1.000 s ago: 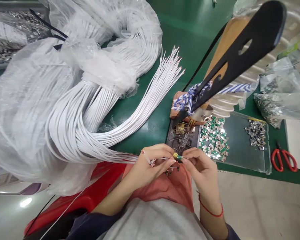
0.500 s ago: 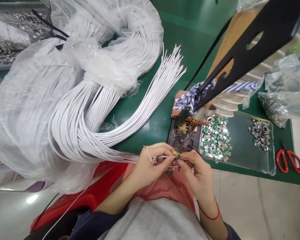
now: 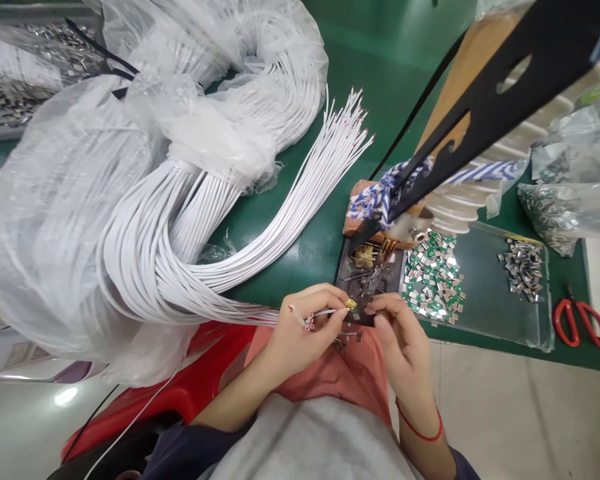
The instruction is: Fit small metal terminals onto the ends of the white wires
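Note:
My left hand [image 3: 303, 330] is closed on white cables, with one cable [image 3: 324, 312] pinched between thumb and fingertips. Red-tipped ends poke out over the knuckles. A small yellow piece [image 3: 351, 304] shows at the fingertips. To its right, my right hand [image 3: 404, 340] has its thumb and fingers drawn together at the edge of a dark tray [image 3: 389, 287]. Whatever is between those fingertips is too small to make out. Below the hands, small green-and-metal connectors [image 3: 347, 339] hang on cable ends.
A large bundle of white cables [image 3: 280, 233] in plastic lies leftward. Small green-and-silver boards [image 3: 433, 277] and metal shells [image 3: 523, 267] fill parts of a clear tray [image 3: 495, 293]. Red-handled scissors [image 3: 577, 320] lie far right. A black slotted bar [image 3: 485, 113] slants overhead.
My right hand has drawn apart from the left, moving slightly right. The left hand keeps its grip on the cables, almost in the same place.

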Tool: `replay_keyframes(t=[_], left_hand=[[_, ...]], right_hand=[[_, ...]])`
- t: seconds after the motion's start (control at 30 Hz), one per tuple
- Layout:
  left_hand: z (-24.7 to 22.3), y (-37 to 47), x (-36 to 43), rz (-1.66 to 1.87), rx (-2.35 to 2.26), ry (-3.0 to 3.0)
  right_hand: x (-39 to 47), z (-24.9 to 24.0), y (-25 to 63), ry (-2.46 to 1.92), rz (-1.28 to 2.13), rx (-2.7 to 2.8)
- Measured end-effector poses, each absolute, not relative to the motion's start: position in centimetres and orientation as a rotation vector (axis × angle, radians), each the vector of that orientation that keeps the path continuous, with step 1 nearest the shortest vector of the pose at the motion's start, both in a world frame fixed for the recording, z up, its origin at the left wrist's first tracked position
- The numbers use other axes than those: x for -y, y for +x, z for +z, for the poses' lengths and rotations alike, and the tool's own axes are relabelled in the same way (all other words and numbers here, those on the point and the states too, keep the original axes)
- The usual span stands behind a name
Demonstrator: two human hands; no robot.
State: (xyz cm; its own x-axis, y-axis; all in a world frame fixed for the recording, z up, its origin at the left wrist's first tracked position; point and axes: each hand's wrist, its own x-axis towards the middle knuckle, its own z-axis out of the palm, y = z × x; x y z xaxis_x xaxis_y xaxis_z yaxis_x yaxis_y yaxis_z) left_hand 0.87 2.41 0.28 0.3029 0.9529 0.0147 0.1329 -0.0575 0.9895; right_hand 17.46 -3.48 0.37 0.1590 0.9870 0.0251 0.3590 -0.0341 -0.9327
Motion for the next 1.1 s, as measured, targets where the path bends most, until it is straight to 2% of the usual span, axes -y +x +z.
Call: replay_keyframes(t=[0.37, 0.73, 1.1], left_hand=[[1.3, 1.4, -3.1, 0.888, -1.038, 1.451], [1.5, 1.4, -3.3, 0.938, -1.015, 1.402], [1.6, 1.8, -2.8, 0.955, -1.036, 1.185]], right_hand=[[3.6, 0.5, 18.0, -1.615, 0.871, 1.267], [2.7, 0.3, 16.7, -1.414, 0.869, 1.179], [2.6, 0.1, 16.5, -1.414, 0.801, 1.194]])
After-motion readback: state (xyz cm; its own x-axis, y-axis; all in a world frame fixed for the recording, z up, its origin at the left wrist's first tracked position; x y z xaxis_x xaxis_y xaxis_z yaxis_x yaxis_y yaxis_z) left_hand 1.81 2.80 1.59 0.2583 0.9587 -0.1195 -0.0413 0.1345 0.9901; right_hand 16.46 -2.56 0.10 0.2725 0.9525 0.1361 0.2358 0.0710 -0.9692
